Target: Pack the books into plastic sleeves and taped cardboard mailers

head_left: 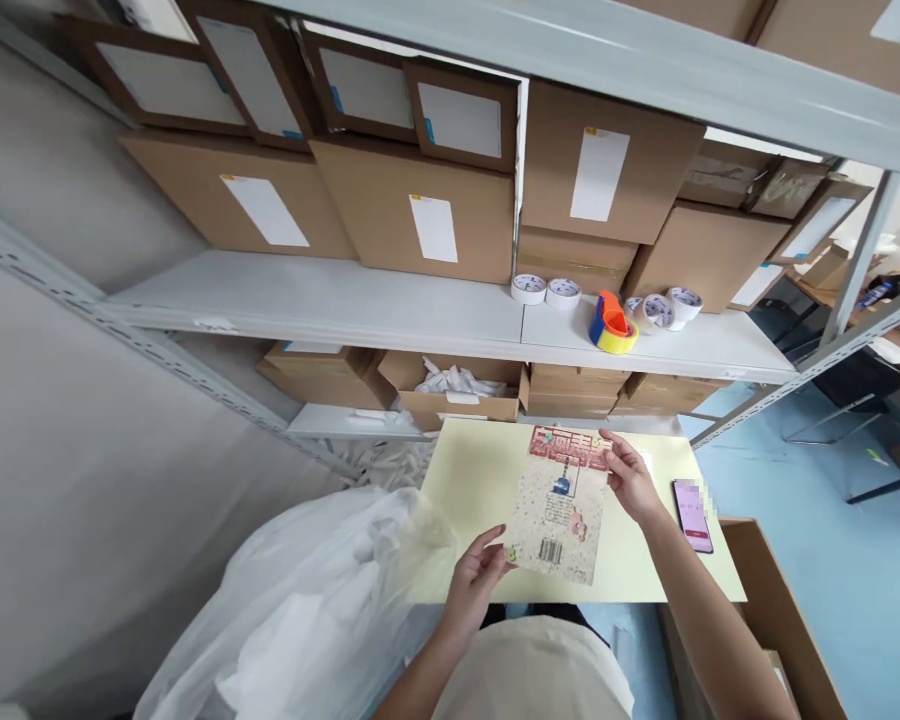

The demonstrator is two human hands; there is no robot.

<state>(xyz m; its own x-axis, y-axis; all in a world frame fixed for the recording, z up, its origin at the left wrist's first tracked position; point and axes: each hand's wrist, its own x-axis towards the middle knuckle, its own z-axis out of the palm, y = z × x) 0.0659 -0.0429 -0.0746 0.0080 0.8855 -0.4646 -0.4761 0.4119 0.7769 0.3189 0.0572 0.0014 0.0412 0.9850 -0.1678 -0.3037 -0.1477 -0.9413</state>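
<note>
A barcoded booklet (560, 515), held at two corners
Remotely, I pinch its lower left with my left grip (474, 582) and its upper right with my right grip (633, 482), over the pale yellow surface (469, 480).

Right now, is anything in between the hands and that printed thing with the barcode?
No, nothing visible is in the way: the left hand holds the lower left corner of the printed item, and the right hand its upper right edge.

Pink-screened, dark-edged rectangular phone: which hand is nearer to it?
Right. The right hand is a little left of the phone; the left hand is much farther left.
</note>
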